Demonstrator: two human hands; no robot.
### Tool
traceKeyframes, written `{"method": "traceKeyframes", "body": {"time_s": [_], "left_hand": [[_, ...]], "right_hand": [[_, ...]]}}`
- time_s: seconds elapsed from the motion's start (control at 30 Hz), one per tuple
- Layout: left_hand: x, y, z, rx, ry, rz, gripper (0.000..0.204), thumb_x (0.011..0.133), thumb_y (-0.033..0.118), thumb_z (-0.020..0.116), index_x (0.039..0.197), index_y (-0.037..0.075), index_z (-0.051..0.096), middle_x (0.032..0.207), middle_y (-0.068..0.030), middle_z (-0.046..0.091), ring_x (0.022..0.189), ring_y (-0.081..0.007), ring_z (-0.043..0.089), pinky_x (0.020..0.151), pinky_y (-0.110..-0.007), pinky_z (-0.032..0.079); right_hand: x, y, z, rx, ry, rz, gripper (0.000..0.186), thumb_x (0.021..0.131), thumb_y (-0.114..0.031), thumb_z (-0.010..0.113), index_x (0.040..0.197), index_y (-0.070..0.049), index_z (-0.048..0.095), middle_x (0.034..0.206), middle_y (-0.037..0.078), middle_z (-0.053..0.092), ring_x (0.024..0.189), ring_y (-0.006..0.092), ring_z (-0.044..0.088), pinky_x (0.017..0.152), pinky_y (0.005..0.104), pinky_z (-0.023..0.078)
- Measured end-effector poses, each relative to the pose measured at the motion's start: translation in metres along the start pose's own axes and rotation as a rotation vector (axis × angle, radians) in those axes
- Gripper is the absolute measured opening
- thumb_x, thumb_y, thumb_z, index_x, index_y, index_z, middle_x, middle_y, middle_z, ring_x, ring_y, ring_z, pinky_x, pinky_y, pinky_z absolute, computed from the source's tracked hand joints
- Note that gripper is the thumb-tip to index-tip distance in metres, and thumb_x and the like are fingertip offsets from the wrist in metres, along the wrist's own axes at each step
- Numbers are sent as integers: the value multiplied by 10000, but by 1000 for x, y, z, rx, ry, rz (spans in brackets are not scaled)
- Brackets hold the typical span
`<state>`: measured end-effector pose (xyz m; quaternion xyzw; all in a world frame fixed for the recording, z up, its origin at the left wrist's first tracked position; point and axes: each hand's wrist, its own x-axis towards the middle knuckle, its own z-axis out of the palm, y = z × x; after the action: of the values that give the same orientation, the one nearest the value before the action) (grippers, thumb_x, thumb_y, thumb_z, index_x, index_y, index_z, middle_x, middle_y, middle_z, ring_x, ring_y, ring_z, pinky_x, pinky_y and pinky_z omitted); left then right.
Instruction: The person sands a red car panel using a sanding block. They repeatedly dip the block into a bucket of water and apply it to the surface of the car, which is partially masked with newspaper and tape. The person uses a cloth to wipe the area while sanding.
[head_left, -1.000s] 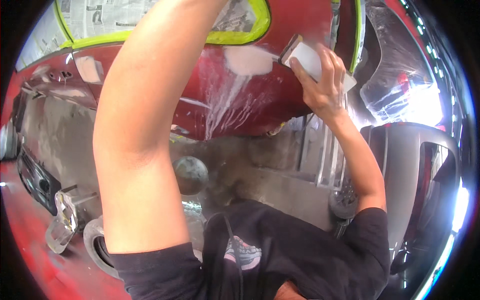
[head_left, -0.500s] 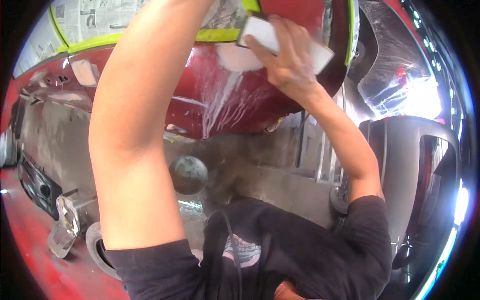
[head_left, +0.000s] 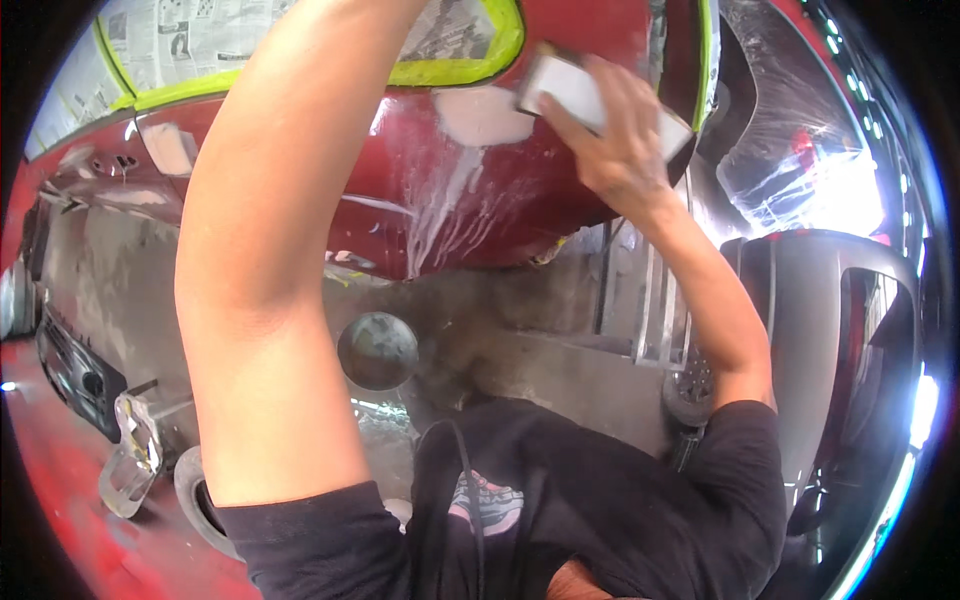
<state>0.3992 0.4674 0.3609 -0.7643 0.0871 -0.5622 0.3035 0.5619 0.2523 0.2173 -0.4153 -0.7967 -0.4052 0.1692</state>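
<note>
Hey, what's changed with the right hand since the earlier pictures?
The right hand moved the white block left and up, over the corner of the yellow tape, then back right, uncovering that corner. It still holds the block; nothing was let go. The pale patch and tape stayed as they were.

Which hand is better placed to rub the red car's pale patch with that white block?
Probably the right hand: it holds the white block, just right of the pale patch. The left hand is out of view; only the left arm shows, crossing the picture's top edge.
</note>
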Motion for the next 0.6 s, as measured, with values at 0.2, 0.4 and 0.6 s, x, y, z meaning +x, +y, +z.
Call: {"method": "traceKeyframes", "body": {"time_s": [0.2, 0.4, 0.6], "left_hand": [[-2, 4, 13, 5, -24, -26, 371, 892, 344, 730, 1175, 106, 714, 1269, -122, 688, 1230, -272, 636, 1113, -461, 439], [15, -2, -8, -30, -95, -32, 381, 897, 357, 728, 1182, 105, 710, 1275, -119, 684, 1233, -276, 637, 1121, -461, 429], [18, -3, -2, -27, -62, -17, 381, 889, 341, 727, 1174, 88, 703, 1281, -123, 682, 1240, -288, 634, 1121, -472, 432]], "right_hand": [[31, -24, 17, 49, -28, 1, 526, 812, -145, 670, 1331, -215, 724, 1442, 268, 539, 1284, 446, 535, 1060, 582, 457], [-3, 3, -9, 19, 48, 21, 584, 744, -116, 741, 1321, -208, 730, 1444, 275, 547, 1304, 435, 543, 1071, 579, 459], [34, -9, -7, 37, -12, -30, 535, 824, -139, 673, 1358, -165, 696, 1421, 291, 559, 1277, 436, 562, 1062, 571, 478]]}}
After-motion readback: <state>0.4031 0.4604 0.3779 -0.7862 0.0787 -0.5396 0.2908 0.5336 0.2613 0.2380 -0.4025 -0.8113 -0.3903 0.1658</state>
